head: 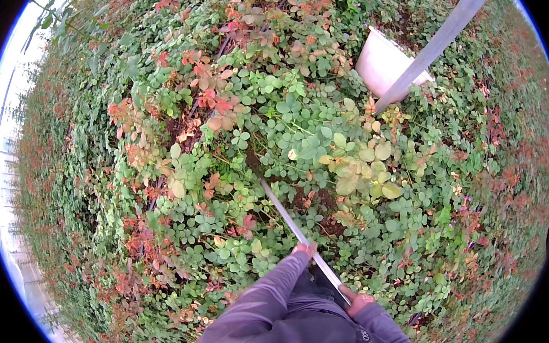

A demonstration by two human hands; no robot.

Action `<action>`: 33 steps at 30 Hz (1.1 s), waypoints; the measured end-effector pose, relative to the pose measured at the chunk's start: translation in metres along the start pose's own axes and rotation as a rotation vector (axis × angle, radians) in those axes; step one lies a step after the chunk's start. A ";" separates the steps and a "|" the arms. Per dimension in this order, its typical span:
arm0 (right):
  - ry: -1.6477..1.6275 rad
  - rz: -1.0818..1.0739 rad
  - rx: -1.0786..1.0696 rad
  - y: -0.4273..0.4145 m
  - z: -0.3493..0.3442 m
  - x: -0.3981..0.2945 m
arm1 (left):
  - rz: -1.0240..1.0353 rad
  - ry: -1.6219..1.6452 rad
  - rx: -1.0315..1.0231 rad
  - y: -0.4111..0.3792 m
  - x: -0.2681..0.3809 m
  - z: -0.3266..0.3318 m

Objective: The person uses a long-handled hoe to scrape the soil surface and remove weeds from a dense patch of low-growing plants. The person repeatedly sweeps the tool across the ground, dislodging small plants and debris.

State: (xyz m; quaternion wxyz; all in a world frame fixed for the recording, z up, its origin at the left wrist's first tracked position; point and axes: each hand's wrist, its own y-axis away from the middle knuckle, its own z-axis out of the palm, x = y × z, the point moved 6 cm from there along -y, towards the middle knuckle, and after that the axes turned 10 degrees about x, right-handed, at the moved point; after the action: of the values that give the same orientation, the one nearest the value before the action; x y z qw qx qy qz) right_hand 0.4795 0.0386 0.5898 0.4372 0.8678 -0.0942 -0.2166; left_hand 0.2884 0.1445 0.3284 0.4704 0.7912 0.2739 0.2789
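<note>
My left hand is closed around the middle of a long, pale, straight handle. Farther down the same handle, close to my body, my right hand grips it. The handle runs away from me into low leafy plants, where a dark brown tool head shows partly among the leaves; its shape is mostly hidden. Green and yellowish leaves surround it, with a pale flower bud to its right. Bare brown soil shows in gaps to the right of the handle.
A whitish plastic tub lies tilted among the plants at the upper right. A grey metal post rises in front of it. Dark irrigation tubing runs between reddish plants. Dense foliage spreads all around, and a pale translucent wall stands far left.
</note>
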 end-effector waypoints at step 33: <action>0.187 0.045 0.553 0.164 -0.156 0.097 | -0.049 0.760 -0.776 0.166 0.108 0.047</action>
State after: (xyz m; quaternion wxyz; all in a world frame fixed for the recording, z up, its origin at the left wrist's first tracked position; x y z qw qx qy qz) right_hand 0.6411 0.0180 0.7739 0.1956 0.9679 -0.1282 -0.0920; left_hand 0.4248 0.1239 0.4784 0.6022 0.3964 0.3199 0.6147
